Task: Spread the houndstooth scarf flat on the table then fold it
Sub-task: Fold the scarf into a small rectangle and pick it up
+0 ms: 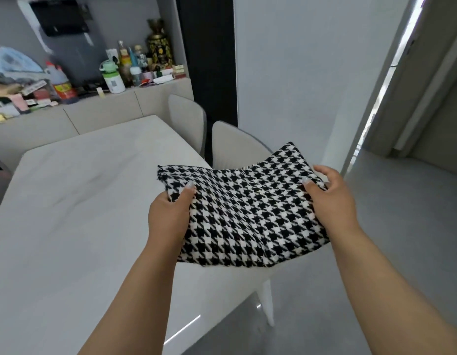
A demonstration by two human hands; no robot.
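Note:
The black-and-white houndstooth scarf (245,211) is folded into a thick rectangle and held in the air over the table's right edge. My left hand (171,213) grips its left side, thumb on top. Its right side is pinched by my right hand (330,198), thumb on top as well. The scarf sags slightly between the two hands. The pale grey table (81,213) stretches to the left and below the scarf.
Two light chairs (237,142) stand at the table's far right side. A low cabinet (94,111) behind the table carries several bottles, jars and boxes. Grey floor (401,226) lies to the right, with a doorway at the far right.

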